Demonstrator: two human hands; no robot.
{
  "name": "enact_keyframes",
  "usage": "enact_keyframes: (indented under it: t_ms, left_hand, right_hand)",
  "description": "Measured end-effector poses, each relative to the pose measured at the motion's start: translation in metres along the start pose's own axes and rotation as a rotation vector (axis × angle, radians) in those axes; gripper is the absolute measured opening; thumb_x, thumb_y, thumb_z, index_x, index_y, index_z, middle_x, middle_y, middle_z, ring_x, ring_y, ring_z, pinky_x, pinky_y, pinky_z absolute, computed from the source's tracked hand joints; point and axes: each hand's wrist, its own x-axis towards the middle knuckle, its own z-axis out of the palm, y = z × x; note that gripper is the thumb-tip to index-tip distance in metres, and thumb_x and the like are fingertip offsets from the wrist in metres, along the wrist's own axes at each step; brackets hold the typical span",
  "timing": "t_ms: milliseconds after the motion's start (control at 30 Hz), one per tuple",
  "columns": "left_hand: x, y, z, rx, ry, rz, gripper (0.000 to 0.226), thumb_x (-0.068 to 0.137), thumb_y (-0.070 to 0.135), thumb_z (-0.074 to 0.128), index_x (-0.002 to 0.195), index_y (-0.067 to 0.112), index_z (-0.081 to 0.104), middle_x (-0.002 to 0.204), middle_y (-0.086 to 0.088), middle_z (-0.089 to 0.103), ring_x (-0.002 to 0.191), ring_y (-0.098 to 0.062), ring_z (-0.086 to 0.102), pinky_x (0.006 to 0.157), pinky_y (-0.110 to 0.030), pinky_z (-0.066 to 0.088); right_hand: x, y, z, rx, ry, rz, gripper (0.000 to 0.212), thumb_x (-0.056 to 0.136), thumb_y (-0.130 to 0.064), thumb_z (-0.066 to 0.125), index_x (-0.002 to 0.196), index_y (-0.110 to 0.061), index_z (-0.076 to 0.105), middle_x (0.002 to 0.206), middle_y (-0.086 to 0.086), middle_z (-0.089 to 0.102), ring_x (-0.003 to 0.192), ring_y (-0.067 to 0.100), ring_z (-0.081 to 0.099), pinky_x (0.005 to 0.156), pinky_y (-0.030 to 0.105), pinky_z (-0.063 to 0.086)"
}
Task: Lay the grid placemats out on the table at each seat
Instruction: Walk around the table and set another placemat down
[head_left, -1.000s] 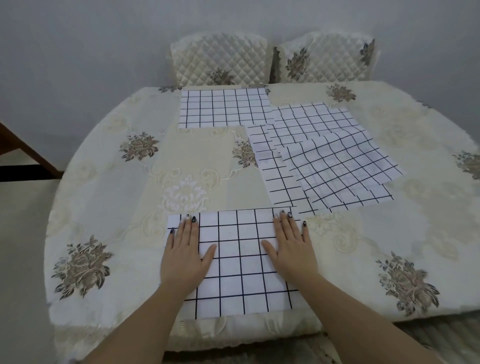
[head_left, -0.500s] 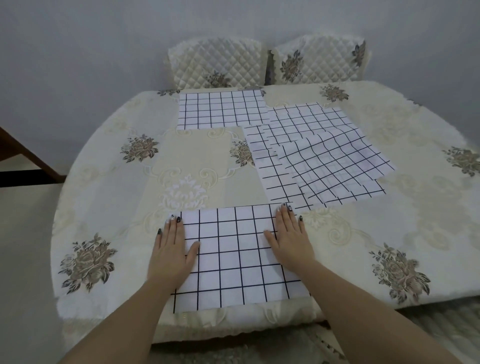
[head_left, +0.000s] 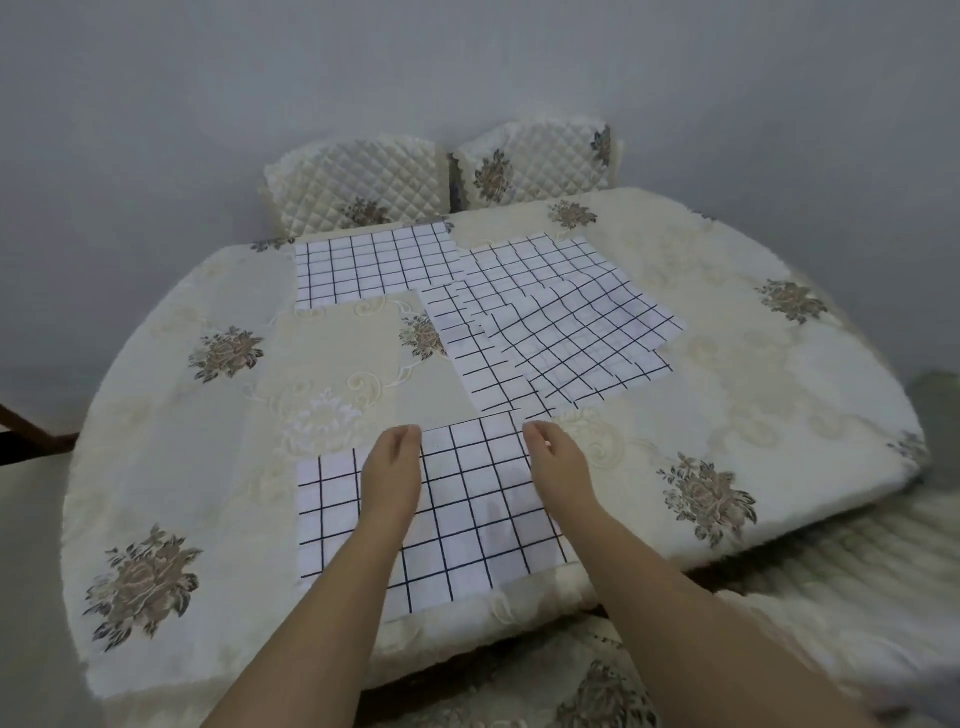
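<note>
A white placemat with a black grid (head_left: 467, 525) lies flat at the near edge of the round table (head_left: 182, 415). My left hand (head_left: 392, 467) and my right hand (head_left: 558, 462) hover over its far half, fingers drooping forward, holding nothing. A second grid placemat (head_left: 374, 267) lies flat at the far edge, in front of the left chair. A loose, overlapping pile of grid placemats (head_left: 561, 322) sits right of the table's centre, slightly rumpled.
The table wears a cream cloth with floral patches. Two quilted chair backs (head_left: 358, 182) (head_left: 540, 161) stand against the grey wall behind it. Another cushioned seat (head_left: 831, 571) shows blurred at the lower right, and a dark wooden piece (head_left: 26, 431) at the left.
Both hands have lifted off the near placemat, where they were pressed flat, and come closer together. The view has tilted and shifted.
</note>
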Motion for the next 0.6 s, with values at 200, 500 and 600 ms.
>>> enact_keyframes:
  t_ms: [200, 500, 600]
  left_hand:
    - [-0.037, 0.033, 0.063, -0.155, -0.230, -0.074, 0.026, 0.095, 0.030, 0.048, 0.100, 0.014, 0.068, 0.105, -0.005, 0.070, 0.101, -0.018, 0.064, 0.092, -0.038, 0.048]
    - [-0.096, 0.072, 0.162, -0.101, -0.580, 0.045, 0.022, 0.094, 0.023, 0.049, 0.101, 0.013, 0.068, 0.101, -0.009, 0.071, 0.099, -0.023, 0.066, 0.089, -0.042, 0.050]
    - [-0.126, 0.083, 0.198, -0.077, -0.698, 0.072, 0.021, 0.094, 0.024, 0.050, 0.099, 0.013, 0.068, 0.100, -0.011, 0.071, 0.098, -0.026, 0.066, 0.089, -0.044, 0.050]
  right_hand:
    - [-0.029, -0.007, -0.060, 0.233, 0.217, 0.075, 0.022, 0.097, -0.038, 0.045, 0.097, -0.021, 0.059, 0.095, -0.005, 0.061, 0.097, 0.015, 0.062, 0.092, 0.042, 0.051]
    - [-0.083, 0.014, -0.176, 0.401, 0.670, 0.153, 0.016, 0.094, -0.035, 0.050, 0.084, -0.025, 0.059, 0.086, 0.000, 0.063, 0.088, 0.023, 0.063, 0.087, 0.048, 0.050]
    - [-0.111, 0.022, -0.217, 0.447, 0.803, 0.126, 0.017, 0.096, -0.034, 0.048, 0.090, -0.024, 0.060, 0.094, 0.001, 0.064, 0.091, 0.020, 0.064, 0.082, 0.041, 0.052]
